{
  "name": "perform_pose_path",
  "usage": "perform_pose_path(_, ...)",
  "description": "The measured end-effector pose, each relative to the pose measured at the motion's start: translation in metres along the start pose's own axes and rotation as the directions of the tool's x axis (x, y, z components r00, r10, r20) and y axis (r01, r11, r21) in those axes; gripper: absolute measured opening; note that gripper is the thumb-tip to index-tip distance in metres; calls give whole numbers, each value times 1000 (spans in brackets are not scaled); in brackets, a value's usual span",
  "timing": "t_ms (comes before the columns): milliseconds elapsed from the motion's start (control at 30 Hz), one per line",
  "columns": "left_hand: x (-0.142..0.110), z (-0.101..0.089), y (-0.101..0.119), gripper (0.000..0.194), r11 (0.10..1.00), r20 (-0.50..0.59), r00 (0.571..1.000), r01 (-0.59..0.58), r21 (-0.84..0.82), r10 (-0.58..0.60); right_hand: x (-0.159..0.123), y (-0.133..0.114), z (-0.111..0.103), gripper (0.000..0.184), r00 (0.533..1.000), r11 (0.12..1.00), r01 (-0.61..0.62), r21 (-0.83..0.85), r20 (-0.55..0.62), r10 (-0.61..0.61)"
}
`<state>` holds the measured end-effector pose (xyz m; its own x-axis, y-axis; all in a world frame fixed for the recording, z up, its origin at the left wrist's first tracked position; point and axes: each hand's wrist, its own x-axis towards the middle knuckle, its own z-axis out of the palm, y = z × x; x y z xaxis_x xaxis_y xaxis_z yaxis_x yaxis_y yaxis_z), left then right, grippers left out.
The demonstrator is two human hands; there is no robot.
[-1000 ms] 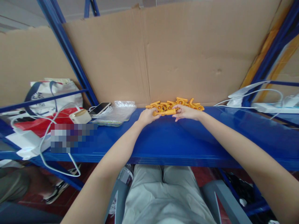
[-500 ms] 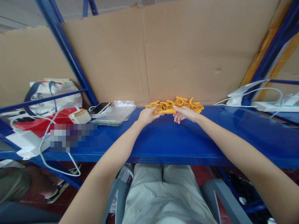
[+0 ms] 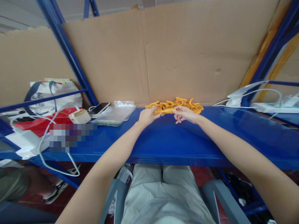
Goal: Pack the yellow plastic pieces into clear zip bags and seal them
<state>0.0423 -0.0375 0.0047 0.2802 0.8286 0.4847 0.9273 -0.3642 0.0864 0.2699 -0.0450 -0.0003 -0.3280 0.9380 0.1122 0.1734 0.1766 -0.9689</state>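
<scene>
Several orange plastic parts [image 3: 187, 103] lie in a heap at the back of a blue shelf [image 3: 168, 140], against a cardboard sheet. One orange part [image 3: 167, 111] is held level just in front of the heap. My left hand [image 3: 147, 116] is closed on its left end. My right hand [image 3: 184, 113] pinches its right end with curled fingers. Both forearms reach forward over the shelf.
A clear plastic bag [image 3: 116, 113], a phone [image 3: 100, 108] and a small white charger box [image 3: 80, 116] lie to the left, with white cables and a tote bag [image 3: 50, 91]. A white power strip [image 3: 271, 106] with cables sits at the right. Blue rack posts [image 3: 67, 53] rise at both sides.
Both hands stay at the orange part in front of the heap. The right hand's fingers opened downward half a second ago and are curled back onto the part's end now.
</scene>
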Motion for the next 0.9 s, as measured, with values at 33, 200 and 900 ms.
perform_pose_path(33,0,0,1,38,1000,-7,1000,-3,-2,3,0,0,0,23,1000,1000,12,-10,-10,-13)
perform_pose_path(200,-1,0,3,38,1000,-46,999,-27,-11,26,1,0,3,42,998,999,27,-34,-59,-29)
perform_pose_path(900,-2,-3,5,37,1000,-52,999,-11,19,12,-1,-1,1,33,992,995,73,-64,-97,-79)
